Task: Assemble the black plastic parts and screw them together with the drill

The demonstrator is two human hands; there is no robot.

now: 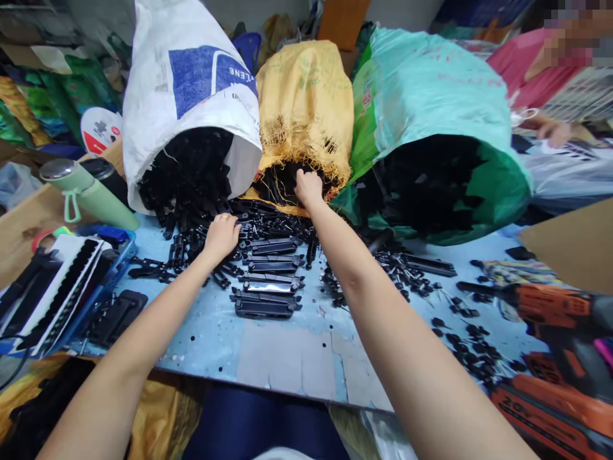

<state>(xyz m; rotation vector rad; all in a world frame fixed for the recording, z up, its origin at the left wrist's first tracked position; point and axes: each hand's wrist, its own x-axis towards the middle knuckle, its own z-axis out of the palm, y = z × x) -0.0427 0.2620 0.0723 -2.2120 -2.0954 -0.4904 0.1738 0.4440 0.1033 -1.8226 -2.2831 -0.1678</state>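
My left hand (221, 237) is at the heap of black plastic parts (261, 220) below the white sack, its fingers curled downward; anything in them is hidden. My right hand (309, 188) reaches into the mouth of the frayed yellow sack (306, 96), fingers bent closed among dark parts; I cannot make out what they hold. Between my forearms lies a column of long black plastic pieces (265, 305), one with a shiny strip. The white sack (153, 83) and the green sack (440, 83) lie on either side, their mouths facing me, full of black parts.
Small black parts with metal pins (472, 345) lie on the right of the blue table (205, 338), near an orange power drill (550, 306). At the left stand a green bottle (90, 191) and a blue basket (119, 262). Another person's hand (555, 132) shows at the upper right.
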